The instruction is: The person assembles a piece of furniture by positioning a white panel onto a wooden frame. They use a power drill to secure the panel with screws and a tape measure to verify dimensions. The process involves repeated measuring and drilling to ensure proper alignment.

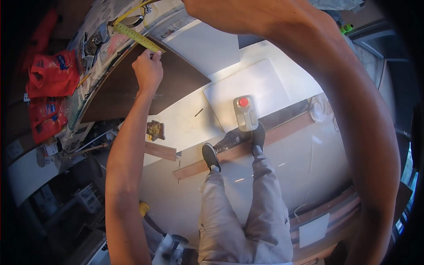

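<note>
My left hand (149, 70) is closed, pinching the end of a yellow tape measure blade (134, 36) between thumb and fingers. The blade runs up and left over the edge of a dark brown board (179, 84), bends sharply, then leaves the picture at the top. My right hand (210, 12) reaches across the top edge; its fingers are cut off, so what it holds is hidden. Just under the left hand lies the brown board, and a light grey sheet (205, 46) adjoins it.
Near my feet stands a grey jug with a red cap (238, 115), beside a white panel (256, 88). Red bags (53, 73) sit at the left. Wooden strips (194, 170) lie on the floor, and a coil of clear tubing (319, 109) is at the right.
</note>
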The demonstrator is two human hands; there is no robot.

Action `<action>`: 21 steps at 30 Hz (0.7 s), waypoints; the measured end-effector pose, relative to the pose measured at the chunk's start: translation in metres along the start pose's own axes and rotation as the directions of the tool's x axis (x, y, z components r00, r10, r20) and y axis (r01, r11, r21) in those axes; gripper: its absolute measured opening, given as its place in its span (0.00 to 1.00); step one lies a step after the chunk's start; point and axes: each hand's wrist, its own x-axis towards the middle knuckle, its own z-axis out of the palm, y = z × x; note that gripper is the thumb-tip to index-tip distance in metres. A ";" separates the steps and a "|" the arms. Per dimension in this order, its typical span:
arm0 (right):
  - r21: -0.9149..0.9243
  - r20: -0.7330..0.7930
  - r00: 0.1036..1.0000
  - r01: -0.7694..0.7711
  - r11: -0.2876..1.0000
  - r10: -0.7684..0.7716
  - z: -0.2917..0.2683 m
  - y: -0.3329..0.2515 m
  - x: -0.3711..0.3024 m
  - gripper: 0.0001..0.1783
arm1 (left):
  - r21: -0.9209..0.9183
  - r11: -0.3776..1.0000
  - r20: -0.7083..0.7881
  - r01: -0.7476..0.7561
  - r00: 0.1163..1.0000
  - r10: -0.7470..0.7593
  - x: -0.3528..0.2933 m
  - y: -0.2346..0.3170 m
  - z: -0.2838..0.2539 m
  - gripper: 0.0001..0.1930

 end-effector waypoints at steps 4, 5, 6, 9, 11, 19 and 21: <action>-0.316 0.115 0.974 0.224 0.922 -0.198 -0.003 0.000 -0.010 0.18 | 0.004 1.000 0.010 0.016 1.000 -0.016 -0.003 -0.003 -0.006 0.13; -0.378 0.175 0.957 0.281 0.882 -0.230 -0.004 -0.002 -0.009 0.18 | 0.018 1.000 0.008 0.023 1.000 -0.023 -0.004 -0.005 -0.010 0.13; -0.429 0.234 0.936 0.343 0.836 -0.264 -0.004 -0.004 -0.008 0.18 | 0.033 0.999 0.004 0.031 1.000 -0.031 -0.004 -0.008 -0.015 0.13; -0.399 0.305 0.935 0.297 0.868 -0.180 -0.016 0.018 0.006 0.17 | -0.085 0.996 -0.005 -0.015 1.000 0.014 0.001 0.017 0.018 0.13; -0.193 0.149 0.981 0.152 0.969 -0.125 -0.005 0.010 -0.004 0.17 | -0.032 0.999 -0.015 0.007 1.000 -0.007 -0.002 0.001 0.004 0.13; 0.086 0.184 0.973 0.124 0.989 -0.138 -0.014 0.020 -0.010 0.18 | -0.065 0.998 -0.067 -0.006 0.998 0.002 -0.007 -0.002 0.003 0.11; 0.101 0.233 0.963 0.116 0.988 -0.137 -0.014 0.015 -0.007 0.19 | -0.040 0.999 -0.033 0.031 0.999 -0.032 -0.007 -0.008 -0.003 0.12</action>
